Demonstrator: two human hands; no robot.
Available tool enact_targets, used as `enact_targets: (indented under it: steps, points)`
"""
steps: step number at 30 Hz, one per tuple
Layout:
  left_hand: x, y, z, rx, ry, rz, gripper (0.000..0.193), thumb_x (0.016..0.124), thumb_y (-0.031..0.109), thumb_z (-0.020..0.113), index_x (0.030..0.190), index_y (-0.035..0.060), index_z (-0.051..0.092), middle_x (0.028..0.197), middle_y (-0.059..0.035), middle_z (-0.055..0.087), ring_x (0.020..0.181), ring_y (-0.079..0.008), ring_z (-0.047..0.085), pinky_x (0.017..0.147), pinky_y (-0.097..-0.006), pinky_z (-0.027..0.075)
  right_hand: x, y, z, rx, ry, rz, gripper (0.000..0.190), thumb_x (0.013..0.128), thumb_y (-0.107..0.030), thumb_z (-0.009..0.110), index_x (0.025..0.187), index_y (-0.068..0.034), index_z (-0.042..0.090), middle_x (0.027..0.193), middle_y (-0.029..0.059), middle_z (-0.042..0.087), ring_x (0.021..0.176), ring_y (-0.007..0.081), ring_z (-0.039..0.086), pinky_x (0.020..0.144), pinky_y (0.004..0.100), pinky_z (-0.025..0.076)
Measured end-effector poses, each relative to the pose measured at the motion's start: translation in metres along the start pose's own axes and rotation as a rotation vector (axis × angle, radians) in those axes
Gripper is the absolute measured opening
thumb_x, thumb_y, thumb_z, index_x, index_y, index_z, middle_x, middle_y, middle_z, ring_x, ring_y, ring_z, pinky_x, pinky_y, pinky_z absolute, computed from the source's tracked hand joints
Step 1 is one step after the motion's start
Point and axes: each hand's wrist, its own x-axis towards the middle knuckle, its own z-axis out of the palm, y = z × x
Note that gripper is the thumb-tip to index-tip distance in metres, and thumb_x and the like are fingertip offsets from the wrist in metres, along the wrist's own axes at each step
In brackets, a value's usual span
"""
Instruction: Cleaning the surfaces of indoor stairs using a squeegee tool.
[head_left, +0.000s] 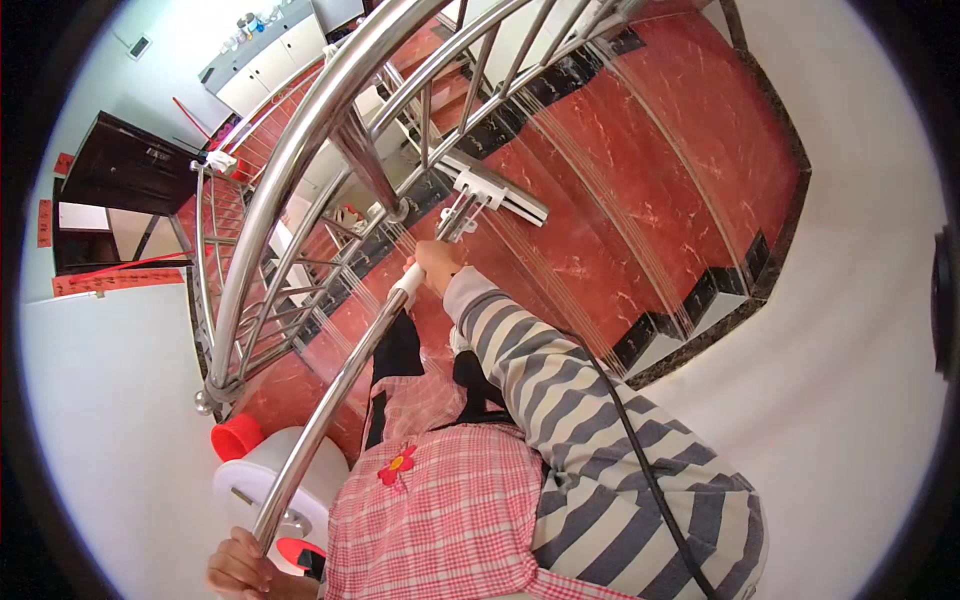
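A sponge mop with a white plastic head (487, 192) and a long steel handle (330, 401) runs diagonally before me. My right hand (437, 264), at the end of a striped sleeve, grips the shaft by its white collar, just behind the head. Low at the left, my left hand (244, 566) is closed around the handle's far end. The head lies over the red marble-patterned stairs (570, 247), close to the foot of the steel railing. Whether its sponge presses on a tread, I cannot tell.
A curved stainless-steel railing (277, 187) borders the stairs on the left. Beside me stand a white bucket (319, 457) and a red container (237, 437). A white wall (847, 315) edges the right side. A black cord (630, 431) crosses my right sleeve.
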Motion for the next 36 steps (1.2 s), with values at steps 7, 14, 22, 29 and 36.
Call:
enact_targets:
  steps: [7, 14, 22, 29, 36]
  points:
    - [-0.02, 0.01, 0.043, 0.156, 0.154, 0.019, 0.03, 0.067, 0.019, 0.061, 0.058, 0.0144, 0.033, 0.048, 0.0039, 0.032, 0.051, -0.0098, 0.031, 0.061, -0.0299, 0.026, 0.02, 0.014, -0.021, -0.1, -0.018, -0.012, 0.02, 0.078, -0.007, 0.038, 0.096, 0.002, 0.041, 0.072, 0.0142, 0.052, 0.054, 0.0242, 0.054, 0.049, 0.0361, 0.05]
    - [-0.009, 0.008, 0.05, 0.081, 0.065, 0.047, 0.027, 0.068, 0.018, 0.058, 0.06, 0.0139, 0.032, 0.05, 0.0038, 0.03, 0.052, -0.0101, 0.029, 0.061, -0.03, 0.025, -0.011, -0.012, -0.014, -0.056, 0.074, -0.01, 0.018, 0.084, -0.011, 0.038, 0.093, 0.002, 0.046, 0.07, 0.0145, 0.055, 0.057, 0.0256, 0.056, 0.049, 0.04, 0.047]
    - [0.01, 0.012, 0.002, -0.125, -0.016, 0.036, 0.025, 0.068, 0.016, 0.056, 0.059, 0.0139, 0.033, 0.049, 0.0026, 0.032, 0.049, -0.0093, 0.032, 0.059, -0.0267, 0.027, 0.03, 0.023, -0.047, -0.181, -0.032, -0.023, 0.014, 0.075, -0.003, 0.039, 0.089, 0.001, 0.041, 0.075, 0.014, 0.051, 0.057, 0.0256, 0.054, 0.052, 0.0394, 0.049]
    - [0.01, 0.042, -0.026, -0.244, 0.184, -0.004, 0.026, 0.067, 0.011, 0.057, 0.057, 0.0128, 0.033, 0.047, 0.0028, 0.033, 0.044, -0.0074, 0.032, 0.055, -0.023, 0.03, -0.084, 0.051, -0.044, 0.091, 0.067, 0.169, 0.016, 0.076, -0.006, 0.04, 0.091, 0.0, 0.042, 0.072, 0.0133, 0.049, 0.062, 0.0253, 0.052, 0.058, 0.0406, 0.046]
    - [0.024, 0.038, -0.069, -0.332, 0.001, 0.005, 0.029, 0.062, 0.006, 0.059, 0.052, 0.0137, 0.033, 0.04, 0.0043, 0.036, 0.035, -0.0043, 0.032, 0.049, -0.0183, 0.032, -0.074, 0.033, -0.056, 0.043, -0.095, -0.151, 0.005, 0.069, -0.001, 0.041, 0.074, -0.001, 0.041, 0.064, 0.0141, 0.047, 0.058, 0.0254, 0.05, 0.053, 0.0382, 0.044]
